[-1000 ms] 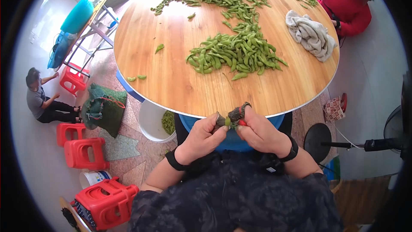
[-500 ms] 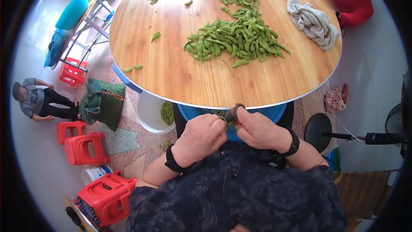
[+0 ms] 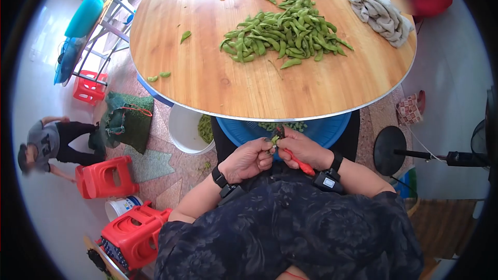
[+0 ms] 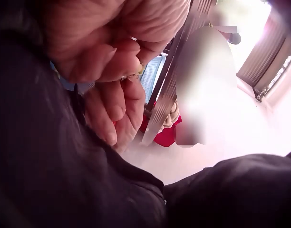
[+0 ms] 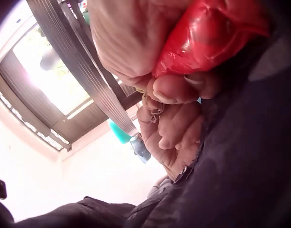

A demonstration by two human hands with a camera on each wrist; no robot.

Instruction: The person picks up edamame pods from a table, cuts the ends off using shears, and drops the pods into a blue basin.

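Observation:
Below the front edge of the round wooden table (image 3: 181,78), my two hands meet in the head view. My left hand (image 3: 246,159) pinches a small green bean pod (image 3: 275,140) between thumb and fingers. Opposite it, my right hand (image 3: 306,150) curls round a tool's shiny red-wrapped handle (image 5: 202,42), its working end hidden among the fingers. Something dark covers the right thumb tip. Pale stringy bits (image 5: 154,111) hang at the fingertips in the right wrist view. Under the hands, a blue basin (image 3: 340,129) contains loose green beans (image 3: 290,126).
Green pods (image 3: 290,36) lie heaped on the table beside a crumpled cloth (image 3: 378,13). A white bucket (image 3: 179,135) stands left of the basin, near a green sack (image 3: 132,129) and red stools (image 3: 111,176). A fan stand (image 3: 389,150) is at right. Another person (image 3: 44,142) bends at far left.
My hands have drawn lower and away from the table edge, exposing the basin's beans and the red handle. At left, the other person has risen from sitting and now reaches toward a stool.

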